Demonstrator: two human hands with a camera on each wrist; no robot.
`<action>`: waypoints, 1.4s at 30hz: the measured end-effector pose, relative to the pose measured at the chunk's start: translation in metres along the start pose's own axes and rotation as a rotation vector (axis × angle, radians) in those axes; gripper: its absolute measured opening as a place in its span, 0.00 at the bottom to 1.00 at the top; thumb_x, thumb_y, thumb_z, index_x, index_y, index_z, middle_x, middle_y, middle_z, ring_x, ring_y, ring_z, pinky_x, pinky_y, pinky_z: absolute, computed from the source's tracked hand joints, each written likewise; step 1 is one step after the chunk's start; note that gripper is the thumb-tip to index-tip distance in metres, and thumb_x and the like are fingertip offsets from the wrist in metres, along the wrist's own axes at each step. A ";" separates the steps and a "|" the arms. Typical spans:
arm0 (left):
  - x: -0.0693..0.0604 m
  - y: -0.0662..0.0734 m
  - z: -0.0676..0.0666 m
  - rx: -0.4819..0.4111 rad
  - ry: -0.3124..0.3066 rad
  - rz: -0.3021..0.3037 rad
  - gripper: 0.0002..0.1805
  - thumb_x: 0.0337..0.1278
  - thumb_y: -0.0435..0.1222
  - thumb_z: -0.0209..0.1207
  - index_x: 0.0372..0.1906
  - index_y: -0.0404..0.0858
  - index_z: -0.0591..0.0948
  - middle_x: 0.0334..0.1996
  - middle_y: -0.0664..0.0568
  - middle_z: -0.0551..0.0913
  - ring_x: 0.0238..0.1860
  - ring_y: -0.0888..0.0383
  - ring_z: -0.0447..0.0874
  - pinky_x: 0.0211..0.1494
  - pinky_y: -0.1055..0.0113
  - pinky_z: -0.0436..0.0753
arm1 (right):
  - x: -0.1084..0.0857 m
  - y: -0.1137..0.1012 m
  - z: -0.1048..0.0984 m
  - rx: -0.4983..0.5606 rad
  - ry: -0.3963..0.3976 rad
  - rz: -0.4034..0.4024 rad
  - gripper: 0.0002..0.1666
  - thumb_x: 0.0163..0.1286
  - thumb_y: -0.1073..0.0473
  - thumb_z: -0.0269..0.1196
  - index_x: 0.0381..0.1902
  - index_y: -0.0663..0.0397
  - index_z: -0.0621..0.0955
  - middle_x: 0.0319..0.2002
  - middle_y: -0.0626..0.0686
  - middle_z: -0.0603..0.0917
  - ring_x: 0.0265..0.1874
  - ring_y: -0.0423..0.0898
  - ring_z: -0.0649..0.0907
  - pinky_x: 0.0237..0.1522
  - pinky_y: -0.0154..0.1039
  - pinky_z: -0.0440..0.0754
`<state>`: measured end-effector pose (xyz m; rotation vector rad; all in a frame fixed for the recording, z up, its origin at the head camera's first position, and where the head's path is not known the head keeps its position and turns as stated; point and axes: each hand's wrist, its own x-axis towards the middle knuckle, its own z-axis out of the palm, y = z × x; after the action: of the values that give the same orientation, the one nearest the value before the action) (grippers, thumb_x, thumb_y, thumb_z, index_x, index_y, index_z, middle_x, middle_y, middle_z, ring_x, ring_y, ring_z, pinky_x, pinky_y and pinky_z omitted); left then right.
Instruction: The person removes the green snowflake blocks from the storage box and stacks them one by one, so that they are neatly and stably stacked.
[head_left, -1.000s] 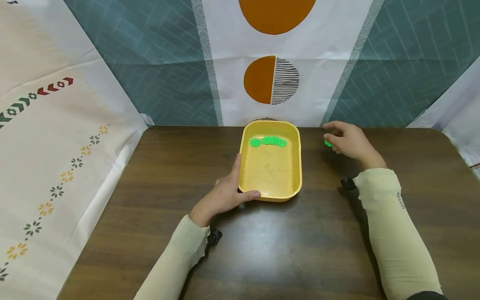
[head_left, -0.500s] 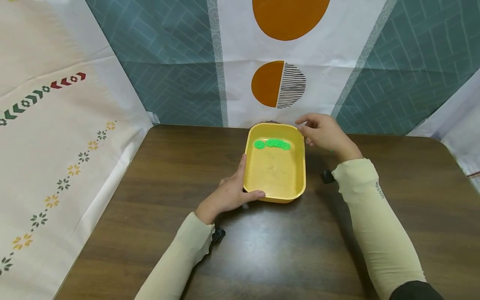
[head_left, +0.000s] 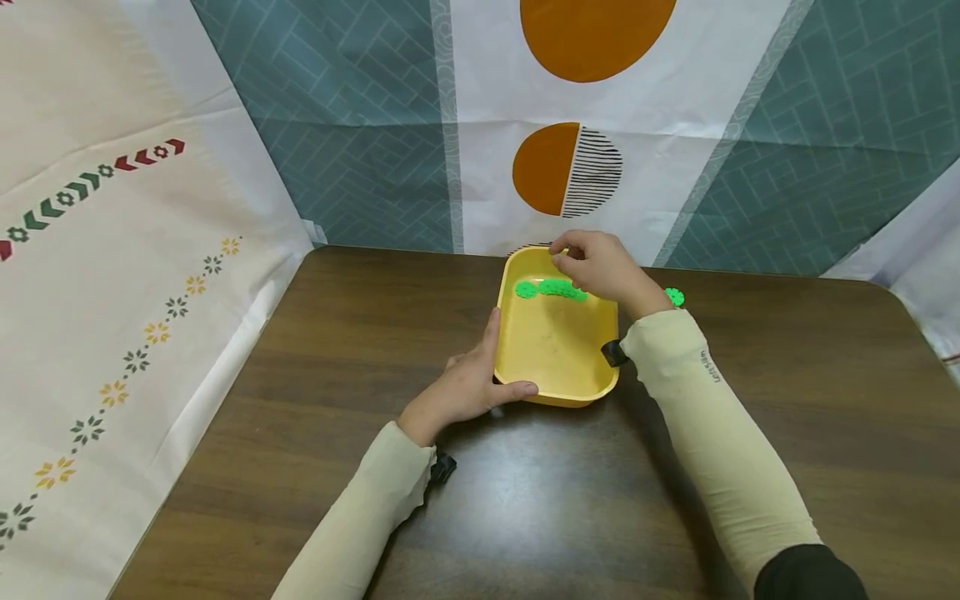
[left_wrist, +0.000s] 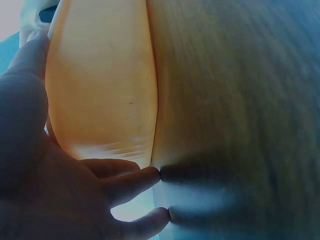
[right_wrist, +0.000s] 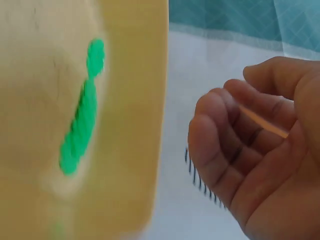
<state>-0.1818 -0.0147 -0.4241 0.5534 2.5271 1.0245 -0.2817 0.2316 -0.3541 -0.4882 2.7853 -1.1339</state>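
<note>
A yellow plastic tray (head_left: 558, 358) stands near the table's far edge. Inside, toward its far end, lie several small green notched discs: one disc (head_left: 526, 289) apart at the left and a row of overlapping discs (head_left: 558, 287). My left hand (head_left: 457, 392) spans the tray's near left corner, index finger along the left side, thumb against the front rim. In the left wrist view, its straight fingers (left_wrist: 132, 182) reach the table beside the tray wall. Above the tray's far right part hovers my right hand (right_wrist: 260, 150), fingers loosely bent, with no object visible in it.
Another green disc (head_left: 674, 297) lies on the wooden table (head_left: 750, 367), right of the tray by my right wrist. Patterned cloth (head_left: 585, 167) hangs behind the table's far edge. A white embroidered cloth (head_left: 150, 333) hangs along the left side.
My right hand has moved left from beside the tray to over its far right part. The disc on the right, largely covered before, now shows. My left hand stays at the tray's corner.
</note>
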 end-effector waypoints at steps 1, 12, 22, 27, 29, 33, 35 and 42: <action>0.000 0.000 0.000 0.005 0.000 -0.001 0.67 0.59 0.62 0.63 0.79 0.48 0.24 0.80 0.49 0.46 0.76 0.50 0.55 0.71 0.39 0.49 | 0.001 -0.001 0.002 -0.011 -0.003 -0.005 0.15 0.78 0.57 0.58 0.55 0.58 0.82 0.32 0.58 0.81 0.25 0.52 0.78 0.33 0.44 0.77; 0.000 -0.001 0.000 0.024 -0.004 0.017 0.67 0.59 0.65 0.62 0.79 0.45 0.25 0.80 0.48 0.46 0.76 0.50 0.55 0.69 0.38 0.52 | 0.023 0.000 0.036 -0.188 -0.063 -0.067 0.16 0.76 0.59 0.56 0.53 0.61 0.83 0.42 0.56 0.84 0.34 0.51 0.77 0.38 0.45 0.76; 0.000 0.001 0.002 0.007 -0.008 0.027 0.67 0.60 0.62 0.63 0.79 0.44 0.24 0.80 0.47 0.45 0.76 0.48 0.55 0.69 0.37 0.51 | 0.041 0.005 0.051 -0.235 -0.033 -0.016 0.10 0.72 0.63 0.54 0.30 0.57 0.80 0.28 0.54 0.78 0.30 0.50 0.74 0.37 0.43 0.71; 0.000 0.002 0.000 0.017 0.000 0.018 0.67 0.60 0.62 0.63 0.80 0.42 0.26 0.80 0.46 0.47 0.76 0.47 0.56 0.69 0.38 0.52 | 0.045 0.012 0.057 -0.292 -0.078 0.042 0.09 0.74 0.61 0.56 0.39 0.59 0.82 0.33 0.56 0.81 0.35 0.53 0.77 0.43 0.45 0.74; 0.000 0.002 -0.001 0.025 -0.002 0.016 0.67 0.60 0.63 0.63 0.80 0.42 0.26 0.80 0.46 0.47 0.76 0.48 0.56 0.70 0.39 0.52 | 0.045 0.014 0.058 -0.310 -0.106 0.061 0.11 0.74 0.60 0.57 0.45 0.60 0.82 0.38 0.57 0.82 0.38 0.54 0.77 0.46 0.47 0.75; -0.001 0.003 -0.001 0.023 0.001 0.015 0.68 0.59 0.63 0.63 0.80 0.42 0.26 0.80 0.46 0.47 0.76 0.48 0.56 0.70 0.40 0.52 | 0.046 0.015 0.061 -0.299 -0.147 0.096 0.16 0.74 0.58 0.60 0.54 0.62 0.80 0.46 0.58 0.83 0.43 0.55 0.77 0.54 0.48 0.74; -0.001 0.003 -0.001 0.020 0.003 0.015 0.67 0.59 0.63 0.63 0.80 0.42 0.26 0.80 0.46 0.47 0.76 0.48 0.56 0.70 0.40 0.53 | 0.047 0.017 0.063 -0.298 -0.165 0.107 0.17 0.73 0.58 0.62 0.54 0.62 0.79 0.46 0.58 0.82 0.44 0.55 0.77 0.54 0.48 0.73; 0.000 0.001 -0.001 0.011 0.000 0.019 0.67 0.60 0.62 0.63 0.79 0.45 0.24 0.80 0.46 0.47 0.76 0.48 0.56 0.70 0.40 0.52 | 0.046 0.016 0.067 -0.337 -0.190 0.097 0.10 0.70 0.59 0.64 0.44 0.58 0.78 0.38 0.56 0.80 0.39 0.54 0.77 0.47 0.46 0.74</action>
<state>-0.1814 -0.0143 -0.4227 0.5819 2.5335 1.0183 -0.3155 0.1824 -0.4120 -0.4543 2.8008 -0.5667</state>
